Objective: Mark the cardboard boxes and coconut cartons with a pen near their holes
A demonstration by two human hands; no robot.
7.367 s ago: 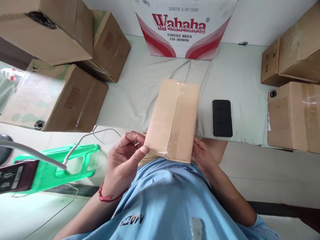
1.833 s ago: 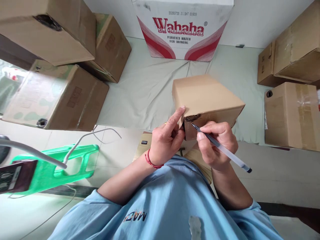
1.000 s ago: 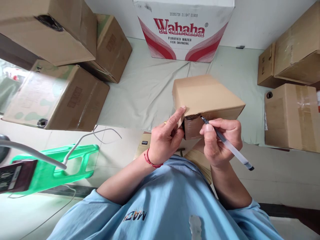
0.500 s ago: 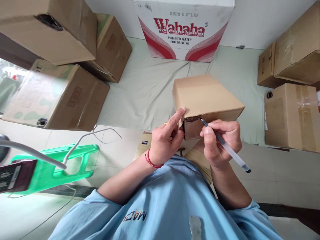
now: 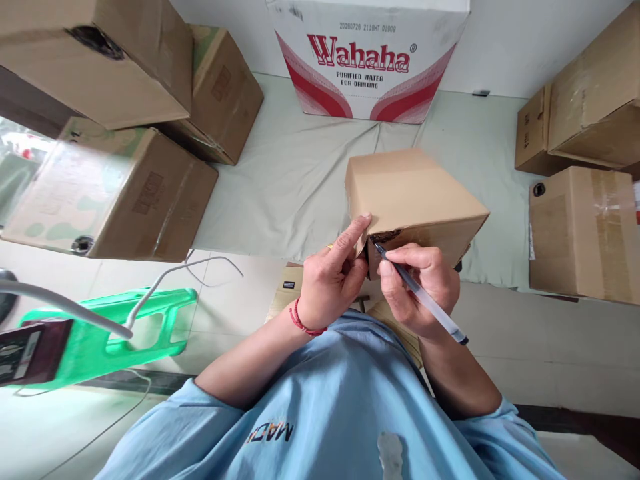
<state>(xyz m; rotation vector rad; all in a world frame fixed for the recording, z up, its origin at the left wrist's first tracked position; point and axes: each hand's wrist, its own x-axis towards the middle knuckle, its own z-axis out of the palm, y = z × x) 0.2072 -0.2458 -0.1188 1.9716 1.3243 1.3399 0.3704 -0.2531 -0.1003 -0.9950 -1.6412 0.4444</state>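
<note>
A brown cardboard box (image 5: 415, 190) sits at the near edge of the cloth-covered table, its near side facing me. My left hand (image 5: 336, 270) grips the box's near left corner, index finger laid on the top edge and the other fingers curled at the side. In my right hand (image 5: 423, 287) is a pen (image 5: 425, 297) with a clear barrel and dark ends. Its tip touches the near upper edge of the box by the left corner, at a dark scribbled patch (image 5: 387, 236). Part of the near side is hidden behind my right hand.
A white Wahaha water carton (image 5: 365, 73) stands at the back of the pale green cloth (image 5: 280, 180). Brown cartons are stacked at left (image 5: 150, 193) and right (image 5: 580, 233). A green plastic stool (image 5: 150, 327) and a grey cable (image 5: 75, 310) are at lower left.
My right hand has moved left with the pen, its tip going from the right end of the dark patch to the box corner. My left hand and the box have stayed in place.
</note>
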